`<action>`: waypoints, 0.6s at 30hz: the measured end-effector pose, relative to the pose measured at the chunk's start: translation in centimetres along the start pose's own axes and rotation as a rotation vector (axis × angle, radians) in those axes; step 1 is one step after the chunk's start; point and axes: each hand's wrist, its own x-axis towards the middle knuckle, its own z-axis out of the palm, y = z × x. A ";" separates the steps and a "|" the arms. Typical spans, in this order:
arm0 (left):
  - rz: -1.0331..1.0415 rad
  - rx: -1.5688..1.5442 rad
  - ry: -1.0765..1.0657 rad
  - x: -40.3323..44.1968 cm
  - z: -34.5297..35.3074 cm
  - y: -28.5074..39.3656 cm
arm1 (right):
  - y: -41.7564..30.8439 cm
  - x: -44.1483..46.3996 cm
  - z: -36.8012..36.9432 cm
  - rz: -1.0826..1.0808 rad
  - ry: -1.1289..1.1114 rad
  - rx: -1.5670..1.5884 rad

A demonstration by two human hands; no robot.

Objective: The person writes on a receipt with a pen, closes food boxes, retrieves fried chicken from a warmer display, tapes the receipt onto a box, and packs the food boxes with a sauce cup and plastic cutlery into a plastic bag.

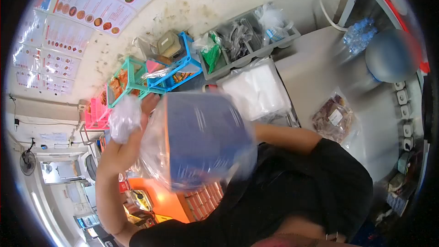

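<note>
A blue block-shaped package with an orange edge, wrapped in clear plastic, fills the middle of the view and is slightly blurred. At its left side my left hand is closed on the clear plastic bag, whose bunched part sticks out beyond the hand. My right forearm reaches behind the package from the right; the package hides my right hand and its fingers.
Behind are a grey divided tray of bags, a blue basket, a green basket and white plastic sheets. On the metal counter lies a packed brown item. An orange surface is below.
</note>
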 end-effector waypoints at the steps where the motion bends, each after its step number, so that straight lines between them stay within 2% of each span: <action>1: -0.121 0.023 -0.036 -0.6 -0.3 0.2 | 1.4 0.0 0.0 0.053 -0.024 0.021; 2: -0.193 0.067 -0.020 -0.9 0.4 1.0 | 2.7 -0.1 0.1 0.099 -0.044 0.038; 4: -0.058 0.153 0.063 -1.3 1.3 -0.5 | 5.1 -0.3 0.2 0.165 -0.104 0.065; 5: 0.142 0.193 0.133 -1.3 2.1 -2.7 | 6.1 -0.5 0.7 0.196 -0.149 0.088; 7: 0.319 0.263 0.228 -0.9 2.7 -3.6 | 7.6 -1.1 1.7 0.243 -0.255 0.141; 9: 0.272 0.319 0.256 -0.2 3.2 -1.6 | 8.6 -2.0 3.6 0.284 -0.364 0.206; 12: 0.438 1.035 0.231 1.6 2.3 -1.6 | 10.5 -3.0 5.9 0.324 -0.523 0.273; 16: 0.631 0.853 0.244 2.4 1.9 -2.3 | 13.4 -4.0 6.3 0.385 -0.707 0.315; 18: 0.543 0.662 0.173 2.1 1.7 -3.0 | 15.4 -4.2 4.9 0.414 -0.799 0.305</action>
